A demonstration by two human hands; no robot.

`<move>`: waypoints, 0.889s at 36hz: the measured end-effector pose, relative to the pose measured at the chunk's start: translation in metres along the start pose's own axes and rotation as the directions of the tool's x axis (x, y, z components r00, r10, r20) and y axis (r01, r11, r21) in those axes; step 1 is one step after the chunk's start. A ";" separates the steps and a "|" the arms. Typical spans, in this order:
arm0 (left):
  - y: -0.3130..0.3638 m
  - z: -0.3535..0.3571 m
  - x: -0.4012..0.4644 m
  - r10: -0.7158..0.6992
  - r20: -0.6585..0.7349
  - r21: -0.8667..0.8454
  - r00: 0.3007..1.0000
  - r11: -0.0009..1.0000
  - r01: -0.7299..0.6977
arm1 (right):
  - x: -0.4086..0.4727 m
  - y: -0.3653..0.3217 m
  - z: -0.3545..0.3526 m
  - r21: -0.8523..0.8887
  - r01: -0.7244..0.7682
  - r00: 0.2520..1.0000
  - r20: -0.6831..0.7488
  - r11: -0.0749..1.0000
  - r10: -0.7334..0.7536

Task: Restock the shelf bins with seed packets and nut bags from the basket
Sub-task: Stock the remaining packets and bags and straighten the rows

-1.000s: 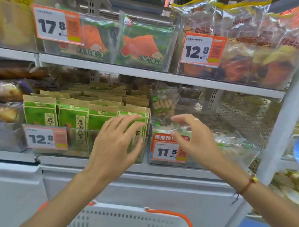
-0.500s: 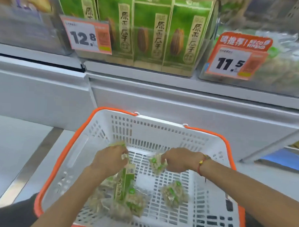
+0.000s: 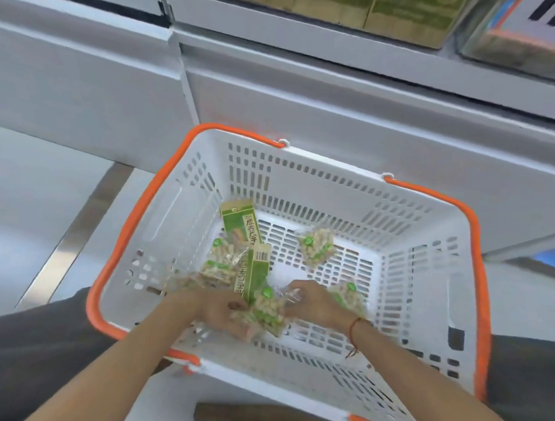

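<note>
A white basket (image 3: 334, 193) with an orange rim sits low in front of me. Inside lie a green seed packet (image 3: 239, 223), a second seed packet (image 3: 257, 274) standing on edge, and several clear nut bags. My left hand (image 3: 220, 314) and my right hand (image 3: 316, 306) meet at the near middle of the basket on one nut bag (image 3: 270, 313). My left fingers curl under it; my right fingers pinch its clear plastic edge. Another nut bag (image 3: 316, 247) lies alone farther in, and one nut bag (image 3: 350, 298) lies beside my right wrist.
The shelf bin with green seed packets (image 3: 405, 15) and the neighbouring bin with a price tag (image 3: 525, 39) are at the top edge, blurred. A white cabinet front (image 3: 306, 100) stands behind the basket. Grey floor lies to the left.
One second ago both hands were up at the shelf bins; they have since dropped into the basket. Since half a second ago they have come together on one nut bag at the near side.
</note>
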State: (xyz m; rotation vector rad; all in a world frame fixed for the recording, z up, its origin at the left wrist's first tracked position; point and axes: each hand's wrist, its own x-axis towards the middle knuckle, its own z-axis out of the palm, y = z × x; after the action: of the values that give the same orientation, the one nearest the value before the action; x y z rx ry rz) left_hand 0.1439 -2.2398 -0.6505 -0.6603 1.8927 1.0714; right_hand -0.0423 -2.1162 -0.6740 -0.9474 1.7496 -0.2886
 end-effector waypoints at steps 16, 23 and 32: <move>0.011 -0.001 0.000 0.052 -0.300 -0.217 0.952 0.969 -0.121 | -0.023 -0.001 -0.051 0.283 -0.060 0.990 -0.107 0.957 0.094; 0.024 -0.032 -0.010 -0.144 -0.450 -0.720 0.881 0.642 -0.263 | -0.036 -0.030 -0.085 0.341 0.123 0.954 -0.298 0.932 -0.017; 0.059 -0.081 -0.043 -0.110 -0.629 -0.769 0.769 0.229 -0.596 | -0.049 -0.078 -0.123 0.361 0.244 0.925 -0.366 0.900 -0.105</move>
State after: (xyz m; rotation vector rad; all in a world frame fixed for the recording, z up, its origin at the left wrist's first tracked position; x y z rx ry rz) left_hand 0.0872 -2.2794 -0.5659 -1.5376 1.6027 2.6218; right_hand -0.1105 -2.1630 -0.5439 -0.7842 1.8126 -0.9438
